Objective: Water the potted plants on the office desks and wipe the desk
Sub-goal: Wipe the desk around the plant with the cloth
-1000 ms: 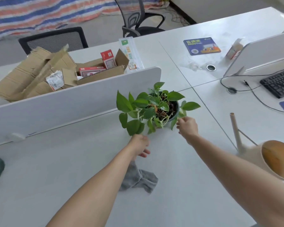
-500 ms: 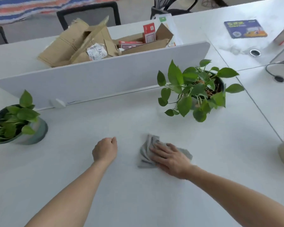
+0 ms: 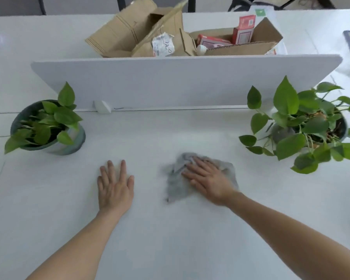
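Our left hand (image 3: 115, 188) lies flat on the white worktop (image 3: 170, 239). Its fingers are straight and a little spread, and it holds nothing. Our right hand (image 3: 208, 182) lies flat too, but it presses down on a grey cloth (image 3: 175, 186). Its fingers are straight on top of the cloth and do not curl round it. The two hands are apart, with a strip of worktop between them.

The cloth is crumpled and lies on the worktop near the middle. Part of it sticks out to the left of the right hand.

There are two potted plants. The left plant (image 3: 47, 122) stands in a round dark pot (image 3: 71, 142) at the left side of the worktop. The right plant (image 3: 303, 128) stands at the right side, and its green leaves hang out over the edge of its pot. The cloth lies between the two plants, nearer to us, and touches neither of them.

Behind the plants a white divider (image 3: 180, 81) stands upright across the worktop. A small white clip (image 3: 102, 107) sits at its foot. Behind the divider we see open cardboard boxes (image 3: 133, 31), and a red pack (image 3: 243, 29) stands in one of them.
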The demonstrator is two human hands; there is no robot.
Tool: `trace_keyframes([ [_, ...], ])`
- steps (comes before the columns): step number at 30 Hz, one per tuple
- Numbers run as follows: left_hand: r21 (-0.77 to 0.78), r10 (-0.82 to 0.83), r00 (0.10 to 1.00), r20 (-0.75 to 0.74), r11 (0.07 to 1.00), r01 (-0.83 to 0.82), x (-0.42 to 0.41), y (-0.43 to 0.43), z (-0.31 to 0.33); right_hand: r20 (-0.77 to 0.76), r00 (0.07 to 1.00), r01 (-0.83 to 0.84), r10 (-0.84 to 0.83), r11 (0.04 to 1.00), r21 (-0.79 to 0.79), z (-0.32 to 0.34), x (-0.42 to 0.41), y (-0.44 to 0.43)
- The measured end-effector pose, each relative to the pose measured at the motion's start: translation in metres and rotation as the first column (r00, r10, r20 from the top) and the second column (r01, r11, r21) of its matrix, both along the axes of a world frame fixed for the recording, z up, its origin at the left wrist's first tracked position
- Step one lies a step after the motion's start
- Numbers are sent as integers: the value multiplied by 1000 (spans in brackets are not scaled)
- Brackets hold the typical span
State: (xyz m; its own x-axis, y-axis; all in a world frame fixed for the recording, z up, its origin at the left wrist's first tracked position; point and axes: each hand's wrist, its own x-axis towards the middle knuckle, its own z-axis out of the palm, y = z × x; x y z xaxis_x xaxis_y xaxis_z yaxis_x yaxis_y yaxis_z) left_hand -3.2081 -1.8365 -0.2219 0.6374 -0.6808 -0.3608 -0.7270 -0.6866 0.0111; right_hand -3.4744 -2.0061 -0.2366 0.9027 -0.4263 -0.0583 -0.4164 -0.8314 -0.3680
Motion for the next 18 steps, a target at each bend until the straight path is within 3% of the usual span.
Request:
trace_keyframes([
  [2,-9,14,999,31,1000,-14,-3,3,-9,-80,930,356,-359,933,-51,-5,-5,-70],
  [4,-69,37,997,65,997,-32,-1,6,-19,-81,753,650,-653,757,-59,-9,1,-127],
  [6,-139,19,996,84,990,-7,-1,9,-23,-99,602,791,-792,609,-63,-6,29,-135],
  [7,-152,9,996,89,988,5,3,9,-28,-125,582,801,-804,593,-82,-8,56,-122],
  [8,-162,3,995,95,987,12,3,9,-29,-118,634,759,-765,644,-94,-7,82,-100],
  [9,-166,5,996,90,986,10,3,10,-30,-94,756,642,-648,761,-93,-5,111,-71],
  [11,-172,2,997,78,985,12,1,10,-30,-88,971,211,-222,970,-116,-10,141,-8],
  [13,-181,4,997,82,983,11,2,7,-27,-143,984,-126,110,985,-115,-7,145,-3],
  [14,-191,9,996,85,982,7,3,7,-27,-154,975,-179,159,975,-128,-8,146,-24],
  [16,-216,15,995,103,976,8,1,6,-26,-137,991,-32,8,984,-177,-7,150,-75],
  [18,-216,2,994,107,976,21,-1,8,-28,-195,928,295,-317,946,-137,-4,168,-111],
])
